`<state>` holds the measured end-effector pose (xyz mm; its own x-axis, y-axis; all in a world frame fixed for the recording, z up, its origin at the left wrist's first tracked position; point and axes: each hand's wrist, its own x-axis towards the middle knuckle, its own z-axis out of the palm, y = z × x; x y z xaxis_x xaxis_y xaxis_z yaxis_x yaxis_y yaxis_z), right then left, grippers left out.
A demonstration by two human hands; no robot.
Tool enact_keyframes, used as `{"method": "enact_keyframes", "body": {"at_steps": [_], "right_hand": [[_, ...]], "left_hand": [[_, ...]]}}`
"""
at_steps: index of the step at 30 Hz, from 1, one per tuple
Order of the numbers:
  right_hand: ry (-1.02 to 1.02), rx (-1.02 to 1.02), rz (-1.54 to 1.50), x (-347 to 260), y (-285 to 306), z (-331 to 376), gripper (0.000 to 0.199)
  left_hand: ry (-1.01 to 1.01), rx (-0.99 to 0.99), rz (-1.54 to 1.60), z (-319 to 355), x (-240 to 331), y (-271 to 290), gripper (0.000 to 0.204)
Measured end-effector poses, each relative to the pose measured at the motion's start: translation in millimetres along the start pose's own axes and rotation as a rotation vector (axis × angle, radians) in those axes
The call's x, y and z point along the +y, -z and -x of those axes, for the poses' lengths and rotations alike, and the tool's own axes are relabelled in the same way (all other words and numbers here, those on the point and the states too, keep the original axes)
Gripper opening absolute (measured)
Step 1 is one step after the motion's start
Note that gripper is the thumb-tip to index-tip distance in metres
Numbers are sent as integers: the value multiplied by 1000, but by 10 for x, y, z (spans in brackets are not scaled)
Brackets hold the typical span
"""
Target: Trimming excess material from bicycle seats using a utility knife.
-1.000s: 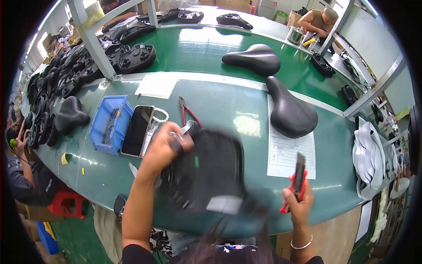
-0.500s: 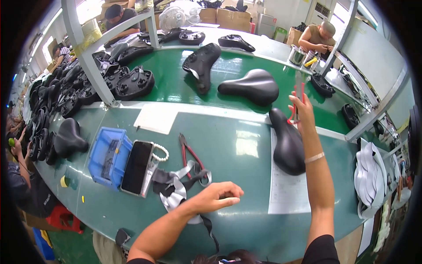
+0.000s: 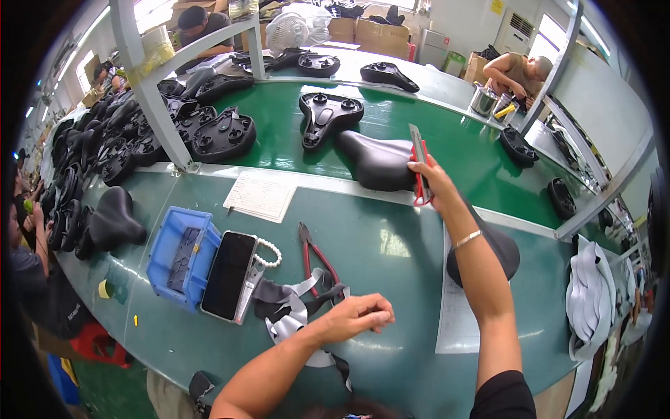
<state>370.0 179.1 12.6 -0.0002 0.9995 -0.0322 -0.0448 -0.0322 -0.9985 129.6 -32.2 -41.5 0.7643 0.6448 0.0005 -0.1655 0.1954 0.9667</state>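
Observation:
My right hand (image 3: pixel 438 183) grips a red utility knife (image 3: pixel 421 167), its blade pointing up and away. The knife is over the wide end of a black bicycle saddle (image 3: pixel 377 159) on the green belt; whether it touches cannot be made out. Below my right forearm, a second black saddle (image 3: pixel 499 255) rests partly hidden on a printed sheet (image 3: pixel 457 314). My left hand (image 3: pixel 356 315) is closed in a loose curl above the table, with nothing visible in it. Beside it lie grey and black strips (image 3: pixel 289 322) and red-handled pliers (image 3: pixel 317 255).
A blue bin (image 3: pixel 180 258), a phone (image 3: pixel 230 276) and a pearl-like bead bracelet (image 3: pixel 271 253) are at the left. Many saddles (image 3: pixel 112 143) are piled beyond a metal post (image 3: pixel 148 91). An upturned saddle (image 3: pixel 328 117) lies on the belt. Stacked white strips (image 3: pixel 590 300) hang over the right edge.
My right hand has swung left and lower with the knife. The smooth saddle on the belt has shifted left and turned; the upturned one now lies flatter. My left hand stays beside the strips.

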Motion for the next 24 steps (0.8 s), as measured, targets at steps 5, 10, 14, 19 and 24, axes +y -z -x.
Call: {"method": "enact_keyframes", "body": {"at_steps": [5,10,14,19,24], "right_hand": [[485,-131,829,-436,-314,1516,35],[872,-629,1294,-456,-381,2889,28],[410,-662,841,-148,-102,3474,35],[-66,-18,553,6,112,3891,48],[549,-153,1119,-42,220,3744,63]], "left_hand": [[-36,166,389,-38,-54,13,48],[-13,270,793,44,213,-5,61],[113,288,810,215,137,44,50],[79,434,160,384,313,23,63],[208,448,61,347,682,-190,57]]}}
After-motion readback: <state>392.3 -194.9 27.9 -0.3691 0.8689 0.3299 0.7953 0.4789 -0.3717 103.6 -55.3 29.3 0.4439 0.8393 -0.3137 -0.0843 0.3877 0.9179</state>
